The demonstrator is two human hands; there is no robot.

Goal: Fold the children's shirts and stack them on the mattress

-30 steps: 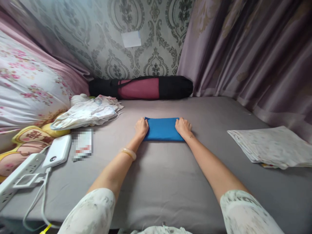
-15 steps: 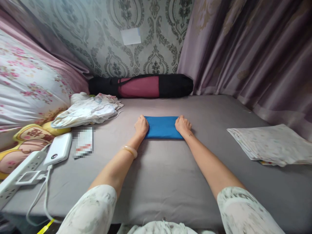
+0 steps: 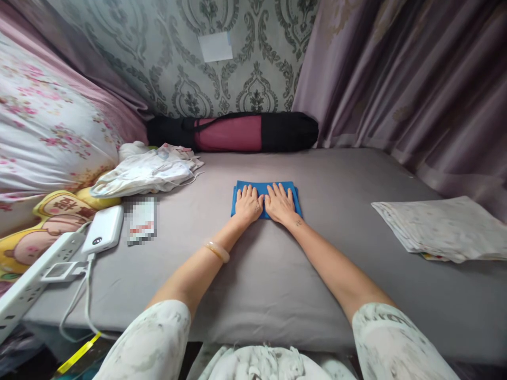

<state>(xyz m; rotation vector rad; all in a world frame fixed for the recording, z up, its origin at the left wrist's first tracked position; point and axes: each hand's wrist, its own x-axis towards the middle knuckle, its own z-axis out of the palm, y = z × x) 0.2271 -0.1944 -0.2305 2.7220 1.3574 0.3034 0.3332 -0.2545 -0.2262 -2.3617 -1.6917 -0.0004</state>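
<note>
A folded blue cloth (image 3: 263, 188) lies flat in the middle of the grey sheet (image 3: 253, 274), its layers slightly offset at the sides. My left hand (image 3: 249, 203) rests palm down on its left half, fingers stretched out and pointing away from me. On the right half, my right hand (image 3: 279, 202) lies flat too, fingers spread. The two thumbs almost meet near the cloth's centre. What lies under the palms is hidden.
White crumpled clothing (image 3: 148, 171), a power bank (image 3: 103, 229), a power strip (image 3: 37, 277) with cables and a plush pillow (image 3: 51, 227) sit on the left. A folded patterned cloth (image 3: 443, 227) lies right. A black and maroon long bag (image 3: 229, 133) lies along the wall.
Both hands have let go of the blue cloth's left and right edges, opened and moved inward onto its top. The cloth's layers now show offset edges. The view has tilted slightly.
</note>
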